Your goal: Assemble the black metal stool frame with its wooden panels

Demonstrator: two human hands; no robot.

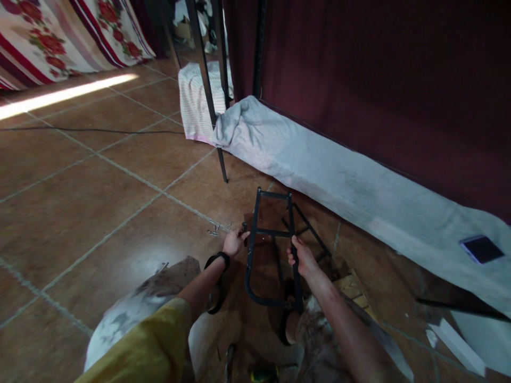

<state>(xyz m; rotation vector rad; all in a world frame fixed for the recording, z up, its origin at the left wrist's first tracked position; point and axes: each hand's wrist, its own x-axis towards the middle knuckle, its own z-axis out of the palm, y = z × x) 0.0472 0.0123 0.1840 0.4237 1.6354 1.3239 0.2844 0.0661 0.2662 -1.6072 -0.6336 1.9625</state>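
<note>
Our right hand [303, 259] curls around the right bar [297, 284] of the black frame [273, 232], which is near, between our two hands. Our left hand [235, 242] is by its left bar [250, 252] — we cannot tell if those fingers grip. Some bars look joined, but small shiny bits [214, 229] lie loose at left — so we may not be done.
</note>
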